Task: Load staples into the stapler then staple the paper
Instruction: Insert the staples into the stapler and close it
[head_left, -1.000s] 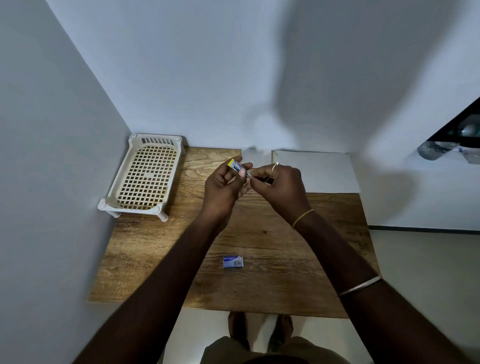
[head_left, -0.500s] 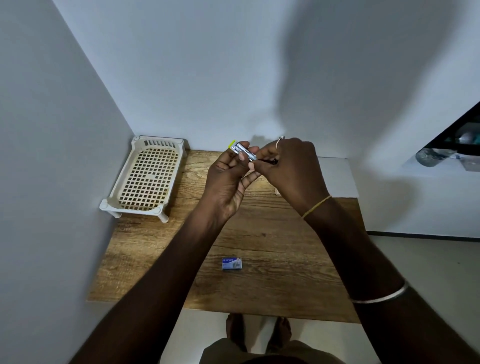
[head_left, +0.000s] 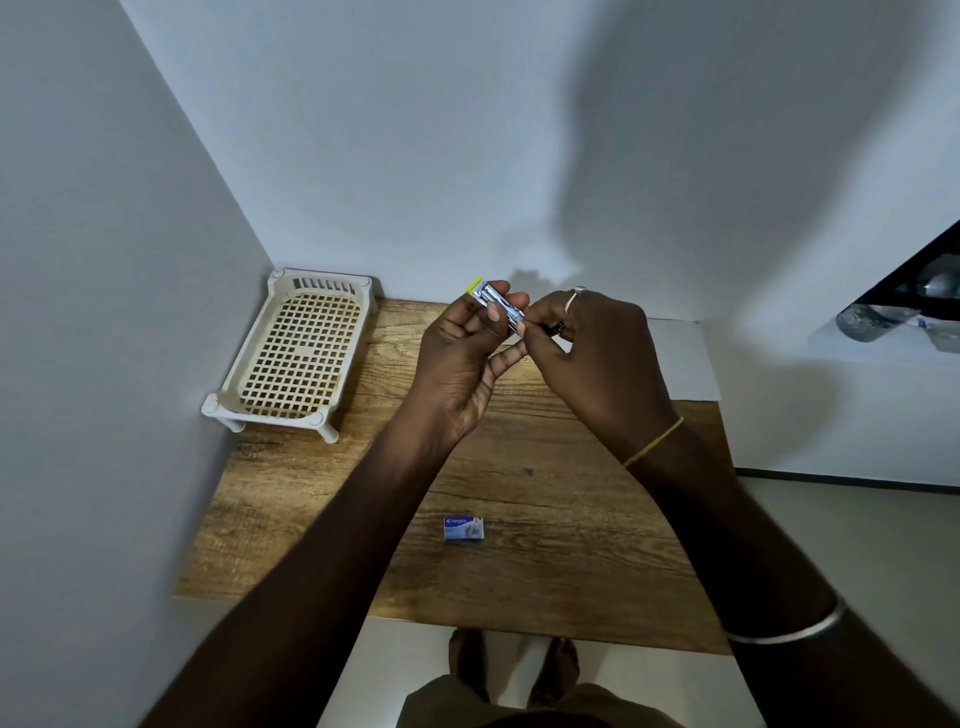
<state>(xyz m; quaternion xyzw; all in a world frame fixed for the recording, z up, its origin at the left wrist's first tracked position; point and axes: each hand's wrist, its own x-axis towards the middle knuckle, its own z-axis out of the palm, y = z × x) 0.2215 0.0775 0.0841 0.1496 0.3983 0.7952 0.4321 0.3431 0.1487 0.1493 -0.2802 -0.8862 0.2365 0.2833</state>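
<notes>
Two hands met above the far part of the tabletop (head_left: 545, 582) in the head view. The left hand (head_left: 462, 364) gripped a small silver stapler (head_left: 495, 303) with a yellow tip, thumb and fingers curled round it, clear of the wood. The right hand (head_left: 597, 364), wearing a ring, pinched the stapler's right end with thumb and fingertips. A blue staple box (head_left: 464, 529) lay on the near middle of the tabletop, well apart from both hands. White paper (head_left: 685, 364) lay at the far right, partly behind the right hand. A cream slotted tray (head_left: 301, 348) stood at the far left corner.
</notes>
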